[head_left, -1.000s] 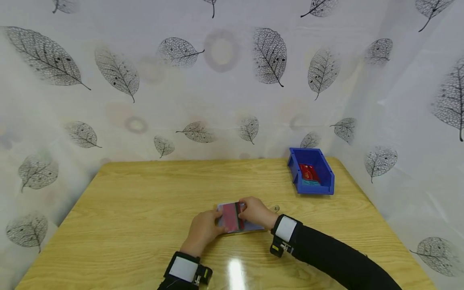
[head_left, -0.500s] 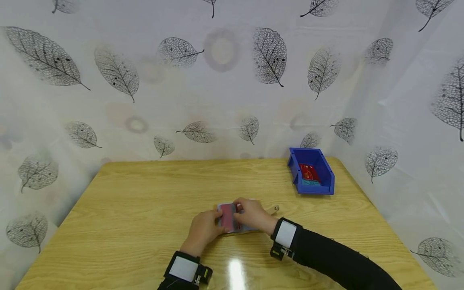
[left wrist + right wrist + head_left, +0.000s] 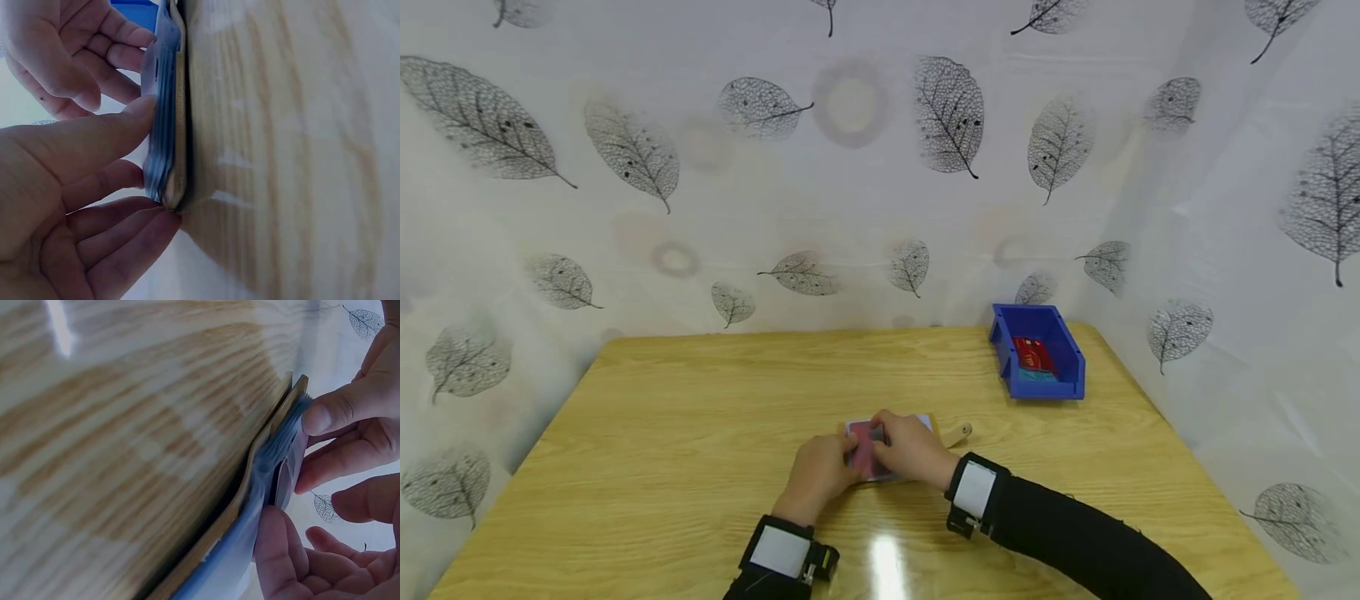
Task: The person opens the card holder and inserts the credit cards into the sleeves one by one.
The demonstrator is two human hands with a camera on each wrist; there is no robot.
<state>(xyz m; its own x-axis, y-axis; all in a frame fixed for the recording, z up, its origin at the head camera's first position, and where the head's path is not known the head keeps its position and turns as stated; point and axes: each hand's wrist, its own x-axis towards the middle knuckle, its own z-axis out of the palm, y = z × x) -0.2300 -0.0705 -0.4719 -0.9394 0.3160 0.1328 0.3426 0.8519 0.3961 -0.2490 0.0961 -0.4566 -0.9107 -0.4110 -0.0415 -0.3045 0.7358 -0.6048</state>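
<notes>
A card holder (image 3: pixel 927 422) with a tan cover and a stack of clear plastic sleeves (image 3: pixel 164 119) lies spread on the table. A pink-red card (image 3: pixel 863 454) shows at its left half, within the top sleeve. My left hand (image 3: pixel 820 471) pinches the holder's left end, thumb on the sleeves and other fingers low at the cover's edge. My right hand (image 3: pixel 913 450) is over the holder's middle, fingertips at the card's right edge. In the right wrist view one fingertip touches the sleeve while another finger stands away from it. The right hand hides much of the holder's right half.
A blue bin (image 3: pixel 1037 354) stands at the back right of the wooden table (image 3: pixel 700 400), with a red card (image 3: pixel 1033 354) and a teal one inside. The holder's strap (image 3: pixel 958 434) with a snap sticks out to the right. A leaf-print curtain hangs behind.
The card has slid left, deeper into the sleeve, as my right hand moved left along with it. The strap and right side of the holder have come into sight. My left hand stays put.
</notes>
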